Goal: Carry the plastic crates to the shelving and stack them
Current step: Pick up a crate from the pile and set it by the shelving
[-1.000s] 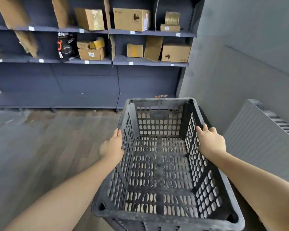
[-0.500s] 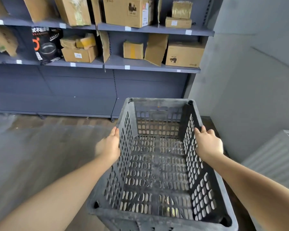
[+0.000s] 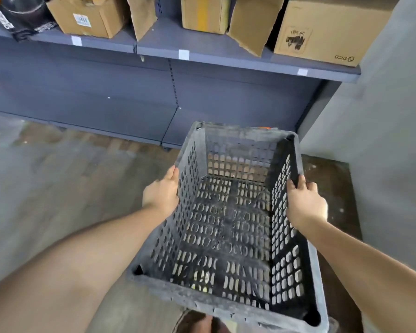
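I hold an empty black plastic crate (image 3: pixel 228 234) with perforated walls and floor in front of me, above the floor. My left hand (image 3: pixel 161 193) grips its left rim and my right hand (image 3: pixel 304 203) grips its right rim. The crate's far end is close to the base of the dark grey shelving (image 3: pixel 154 97). A small orange thing (image 3: pixel 264 128) shows just past the crate's far rim, mostly hidden.
Cardboard boxes (image 3: pixel 320 30) and a black package (image 3: pixel 22 18) stand on the shelf (image 3: pixel 226 58) above. A grey wall (image 3: pixel 382 140) rises to the right. The wooden floor (image 3: pixel 58 188) stretches to the left, with a darker patch (image 3: pixel 332 183) by the wall.
I have walked closer to the shelving with the crate; the shelves loom larger and higher in view, and the white radiator at the right has dropped out of view.
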